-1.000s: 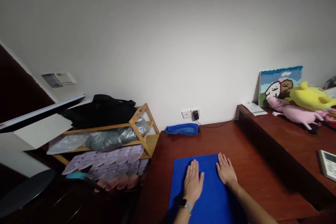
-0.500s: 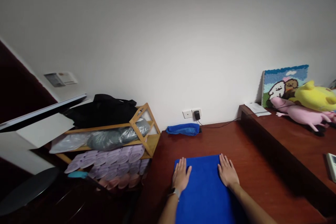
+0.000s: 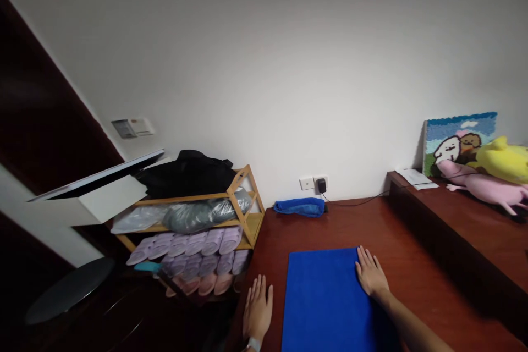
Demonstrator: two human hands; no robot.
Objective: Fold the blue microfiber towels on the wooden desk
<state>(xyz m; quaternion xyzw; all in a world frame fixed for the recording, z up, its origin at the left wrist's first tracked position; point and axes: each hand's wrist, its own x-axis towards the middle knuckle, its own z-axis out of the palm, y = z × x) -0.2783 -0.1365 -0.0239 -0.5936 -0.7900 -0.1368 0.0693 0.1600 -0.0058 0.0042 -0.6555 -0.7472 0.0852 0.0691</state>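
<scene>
The right hand (image 3: pixel 372 276) touches the flat blue cloth (image 3: pixel 324 302). The left hand (image 3: pixel 258 308) is beside it. Both have fingers a little spread.

Slippers (image 3: pixel 193 245) are filling a wooden rack (image 3: pixel 243 209) beside a red-brown desk (image 3: pixel 350 225), while plush toys (image 3: pixel 490 181) are lying nearby, suggesting a home or small office room.

Cloth (image 3: pixel 325 302) plain blue; table (image 3: pixel 346 231) reddish brown; plush pig (image 3: pixel 487 187) pink
</scene>
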